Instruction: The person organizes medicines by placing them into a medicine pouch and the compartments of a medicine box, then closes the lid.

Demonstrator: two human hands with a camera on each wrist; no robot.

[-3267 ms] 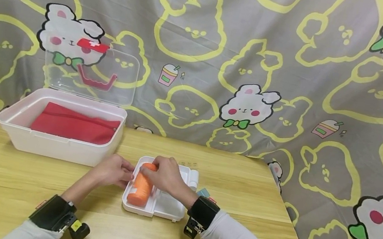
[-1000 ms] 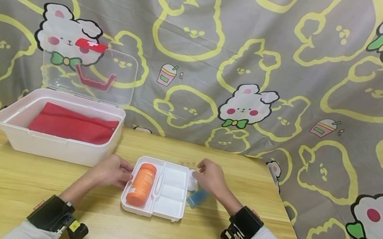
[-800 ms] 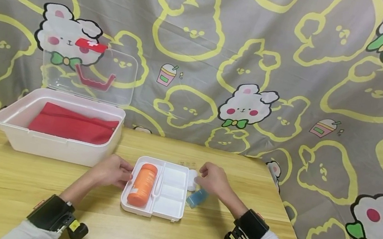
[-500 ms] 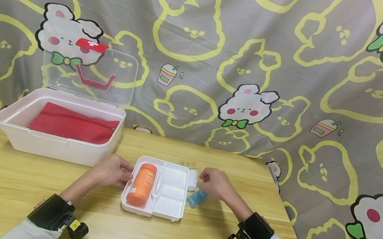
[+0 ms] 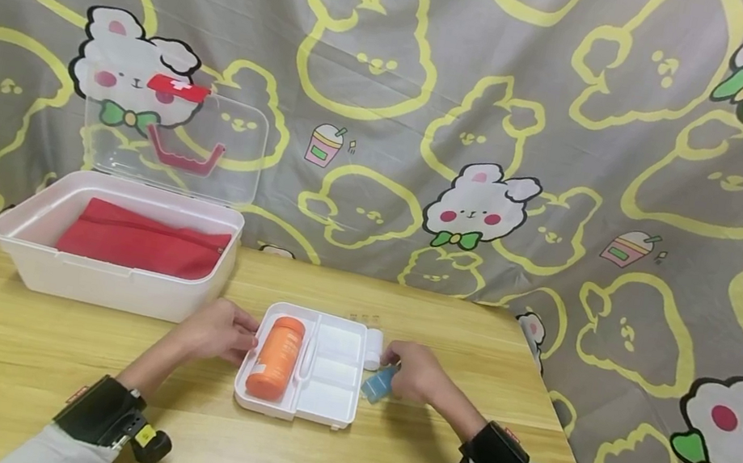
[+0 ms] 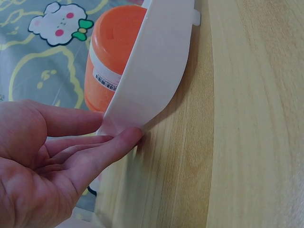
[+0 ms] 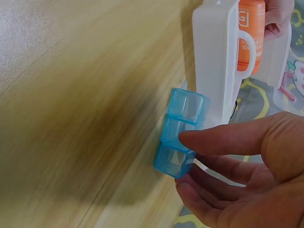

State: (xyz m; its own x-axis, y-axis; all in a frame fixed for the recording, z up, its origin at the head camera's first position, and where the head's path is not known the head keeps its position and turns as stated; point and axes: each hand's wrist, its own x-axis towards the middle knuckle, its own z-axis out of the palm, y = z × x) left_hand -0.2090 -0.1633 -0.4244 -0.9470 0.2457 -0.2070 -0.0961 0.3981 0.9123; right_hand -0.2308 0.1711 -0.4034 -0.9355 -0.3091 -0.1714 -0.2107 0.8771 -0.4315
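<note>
A white compartment box (image 5: 328, 400) lies on the table in the head view. In its left section an orange bottle (image 5: 278, 355) lies on its side, beside a small white handle (image 5: 305, 364). My left hand (image 5: 217, 333) touches the box's left outer wall with its fingertips, at the rim in the left wrist view. Right of the box, my right hand (image 5: 418, 370) pinches a translucent blue pill box (image 7: 185, 107) with three compartments; its thumb overlaps the middle one in the right wrist view. A small white cylindrical roll (image 5: 373, 349) sits between box and right hand.
At the back left stands a large white first-aid box (image 5: 111, 286) with its clear lid (image 5: 244, 153) raised and a red pouch (image 5: 142, 238) inside. Small clear strips (image 5: 364, 318) lie behind the compartment box. A patterned curtain (image 5: 389, 128) hangs behind the table (image 5: 274, 461).
My right hand has let go of the orange bottle in the box, gone right past the white roll and come down to the blue pill box. My left hand has stayed at the box's wall.
</note>
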